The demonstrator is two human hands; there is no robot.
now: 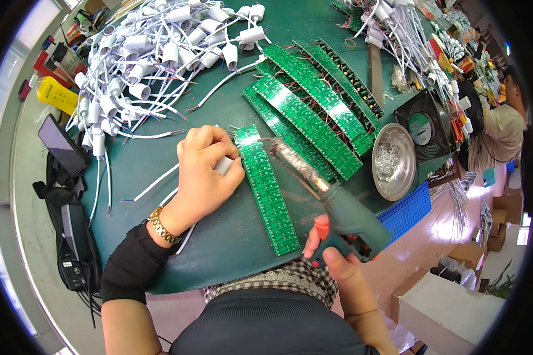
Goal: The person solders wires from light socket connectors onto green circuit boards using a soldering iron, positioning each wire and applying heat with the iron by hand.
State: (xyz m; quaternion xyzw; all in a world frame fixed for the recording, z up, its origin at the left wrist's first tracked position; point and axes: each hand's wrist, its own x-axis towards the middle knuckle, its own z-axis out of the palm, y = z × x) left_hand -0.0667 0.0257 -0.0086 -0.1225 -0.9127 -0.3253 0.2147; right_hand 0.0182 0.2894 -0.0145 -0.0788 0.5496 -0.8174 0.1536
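My left hand (202, 171) is closed, its fingertips pinching a white cabled socket (222, 165) at the far end of a single green circuit board strip (267, 198). White cable runs out from beneath that hand. My right hand (340, 263) grips the handle of a dark green soldering gun (352, 216) with a red trigger. The gun's tip points left, close to the board's far end; whether it touches is too blurred to tell. Behind it lies a stack of green circuit boards (314, 112).
White cabled sockets (177, 50) are heaped at the far left. A metal dish (394, 163) and a black fan (426, 127) stand on the right, near a blue mat (405, 216). A phone (62, 145) sits at the left edge. Another person (500, 133) is at the far right.
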